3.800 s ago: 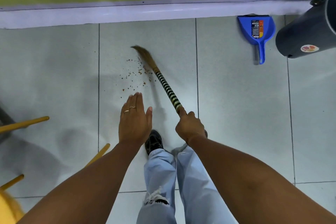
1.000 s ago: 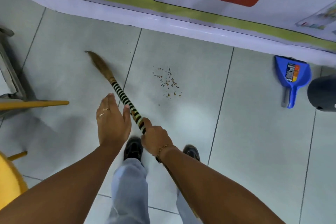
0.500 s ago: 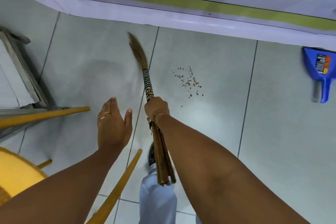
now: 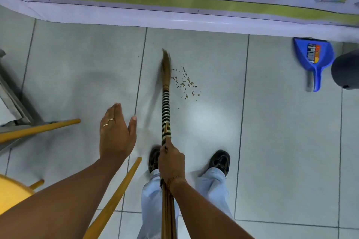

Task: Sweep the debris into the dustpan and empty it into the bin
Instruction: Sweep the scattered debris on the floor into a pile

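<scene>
Small brown debris (image 4: 185, 83) lies scattered on the grey floor tile ahead of my feet. My right hand (image 4: 171, 160) grips a grass broom (image 4: 166, 101) by its black-and-white banded handle; the bristle tip touches the floor just left of the debris. My left hand (image 4: 116, 134) hovers flat and empty with fingers together, left of the handle. A blue dustpan (image 4: 313, 58) lies flat on the floor at the far right, against the banner's foot. Right beside it the dark bin (image 4: 345, 70) shows only partly at the frame edge.
A white and green sale banner (image 4: 174, 2) runs along the far edge of the floor. A yellow stool (image 4: 11, 194) with wooden legs (image 4: 114, 200) stands at my lower left. A grey metal frame (image 4: 13, 101) is at the left edge.
The broom head has swung right, from left of the tile seam to the left edge of the debris. My right hand has drawn back toward my feet. The view has shifted slightly.
</scene>
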{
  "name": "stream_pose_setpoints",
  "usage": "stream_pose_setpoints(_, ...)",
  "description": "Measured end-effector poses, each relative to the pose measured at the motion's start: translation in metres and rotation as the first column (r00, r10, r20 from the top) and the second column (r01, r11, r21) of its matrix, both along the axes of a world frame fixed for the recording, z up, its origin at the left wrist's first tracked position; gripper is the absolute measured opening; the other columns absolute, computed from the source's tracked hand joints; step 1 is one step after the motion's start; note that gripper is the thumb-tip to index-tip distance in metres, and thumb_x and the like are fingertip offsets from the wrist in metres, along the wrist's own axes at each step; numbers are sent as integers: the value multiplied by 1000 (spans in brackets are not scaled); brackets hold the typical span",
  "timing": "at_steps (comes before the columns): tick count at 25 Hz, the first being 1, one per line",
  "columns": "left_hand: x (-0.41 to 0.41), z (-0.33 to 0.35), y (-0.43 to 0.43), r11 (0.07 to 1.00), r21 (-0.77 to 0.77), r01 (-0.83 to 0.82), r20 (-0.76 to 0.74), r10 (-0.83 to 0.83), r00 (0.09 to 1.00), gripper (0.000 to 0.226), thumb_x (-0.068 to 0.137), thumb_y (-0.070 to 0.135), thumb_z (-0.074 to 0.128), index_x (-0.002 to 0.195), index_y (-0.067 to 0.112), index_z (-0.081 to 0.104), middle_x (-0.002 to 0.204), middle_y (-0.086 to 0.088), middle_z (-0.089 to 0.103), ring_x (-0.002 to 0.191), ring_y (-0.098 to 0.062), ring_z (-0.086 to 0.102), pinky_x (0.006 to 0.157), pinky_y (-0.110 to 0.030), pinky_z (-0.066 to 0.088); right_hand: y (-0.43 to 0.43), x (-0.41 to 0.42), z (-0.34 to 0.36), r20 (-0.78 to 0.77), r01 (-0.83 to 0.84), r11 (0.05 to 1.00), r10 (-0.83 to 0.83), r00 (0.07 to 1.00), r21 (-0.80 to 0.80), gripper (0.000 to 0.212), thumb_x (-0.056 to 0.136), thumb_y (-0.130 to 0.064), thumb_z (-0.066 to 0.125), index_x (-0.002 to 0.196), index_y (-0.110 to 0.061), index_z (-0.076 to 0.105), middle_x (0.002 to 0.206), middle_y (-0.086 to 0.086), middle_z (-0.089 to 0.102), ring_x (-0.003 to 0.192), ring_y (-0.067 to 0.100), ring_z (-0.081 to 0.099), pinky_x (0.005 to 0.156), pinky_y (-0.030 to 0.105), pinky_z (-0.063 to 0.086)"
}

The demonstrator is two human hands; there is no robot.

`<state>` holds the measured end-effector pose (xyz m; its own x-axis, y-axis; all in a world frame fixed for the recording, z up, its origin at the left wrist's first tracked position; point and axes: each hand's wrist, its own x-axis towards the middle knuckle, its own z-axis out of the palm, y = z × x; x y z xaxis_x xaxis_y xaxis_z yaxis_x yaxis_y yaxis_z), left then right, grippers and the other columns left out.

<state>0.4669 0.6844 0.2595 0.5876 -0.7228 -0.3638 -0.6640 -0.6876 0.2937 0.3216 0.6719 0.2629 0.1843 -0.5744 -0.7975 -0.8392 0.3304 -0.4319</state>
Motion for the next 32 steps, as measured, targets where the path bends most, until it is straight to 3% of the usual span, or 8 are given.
stream_pose_setpoints(5,-42,2,-6,999,11,42,-26,-42,999,55,94,25,47,137,-7,32,141,-28,41,133,-39,35,113,-48,28,12,-64,2,-43,-312,947,310,950,-70,45,101,-24,33,146,-28,33,106,19,67,96,37,62,78,39,47)
stream_pose_setpoints(9,-82,2,-10,994,24,105,-33,-105,994,54,93,26,46,136,-6,35,138,-26,45,131,-38,39,111,-48,31,-1,-105,-25,-127,-514,857,507,853,-27,44,98,-17,33,142,-19,35,112,21,66,99,37,63,71,37,43)
stream_pose_setpoints(13,-127,6,-17,988,21,153,-56,-152,987,58,92,33,40,137,-4,35,141,-24,43,134,-36,36,112,-46,29,-36,-157,-48,-175,-450,893,440,881,-19,44,98,-20,32,141,-22,35,114,21,64,99,38,62,67,34,36)
stream_pose_setpoints(18,-147,9,-26,982,42,182,-48,-180,983,63,88,36,35,137,-4,34,142,-24,42,135,-36,35,113,-46,28,-49,-196,-34,-145,-527,833,508,849,-172,45,101,-29,30,146,-31,30,108,21,63,92,38,63,74,39,50)
stream_pose_setpoints(22,-186,15,-45,976,40,213,-65,-210,975,59,93,34,40,137,-4,34,142,-24,42,135,-36,34,112,-46,27,-68,-255,-26,-145,-748,655,734,664,-110,47,99,-27,33,145,-38,28,124,15,57,97,35,63,78,38,52)
stream_pose_setpoints(25,-215,17,-59,980,49,193,-101,-187,977,56,94,31,46,138,-3,34,143,-23,41,136,-36,33,113,-47,28,-97,-305,-22,-252,-830,557,808,532,33,45,99,-26,32,142,-38,33,127,11,56,107,33,60,84,37,49)
stream_pose_setpoints(28,-237,16,-68,972,37,234,-90,-229,969,61,91,37,39,137,-3,36,141,-24,44,134,-36,36,111,-46,30,-125,-340,-20,-393,-791,603,755,524,105,49,99,-21,29,143,-41,30,123,8,59,107,30,61,82,36,48)
stream_pose_setpoints(32,-247,8,-80,962,47,268,-86,-264,961,64,89,38,35,139,-3,33,144,-23,41,136,-35,34,113,-45,27,-146,-329,-27,-421,-781,622,724,547,55,51,97,-15,29,144,-35,31,119,10,60,104,31,61,71,34,41)
